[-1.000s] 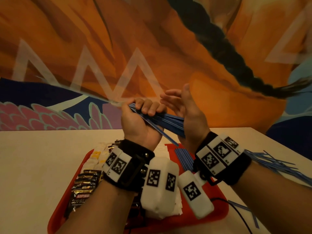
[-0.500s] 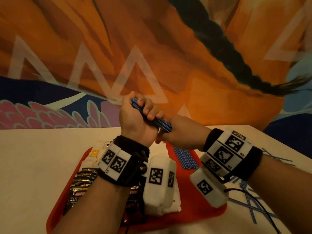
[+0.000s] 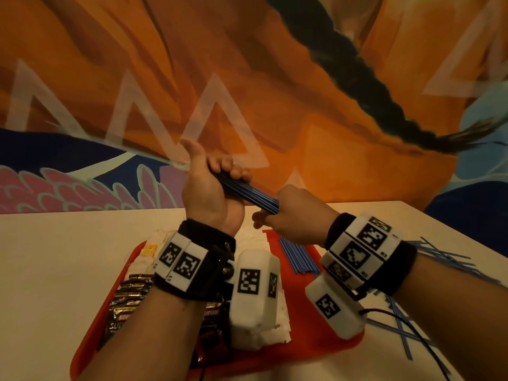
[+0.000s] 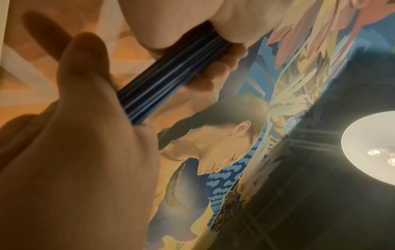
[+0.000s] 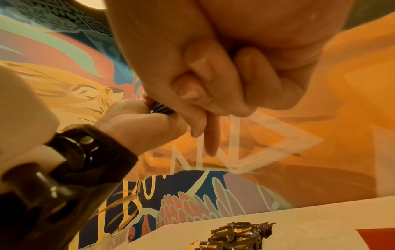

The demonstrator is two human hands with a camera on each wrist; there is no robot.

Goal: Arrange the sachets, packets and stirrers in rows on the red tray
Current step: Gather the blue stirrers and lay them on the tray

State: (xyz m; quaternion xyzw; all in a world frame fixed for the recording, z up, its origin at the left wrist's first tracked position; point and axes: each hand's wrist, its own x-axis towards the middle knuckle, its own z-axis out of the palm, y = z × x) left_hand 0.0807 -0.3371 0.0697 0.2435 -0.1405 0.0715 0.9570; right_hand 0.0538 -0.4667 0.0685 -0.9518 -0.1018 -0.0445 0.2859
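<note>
Left hand [image 3: 209, 193] fingers curled round bundle of blue stirrers [image 3: 248, 194], right hand [image 3: 295, 215] fingers gripping its lower end, above red tray [image 3: 316, 350]

Your pale table [image 3: 68, 270] carries the red tray [image 3: 308, 350] at 6 o'clock, loose blue stirrers [image 3: 445, 257] at 3 o'clock.
</note>
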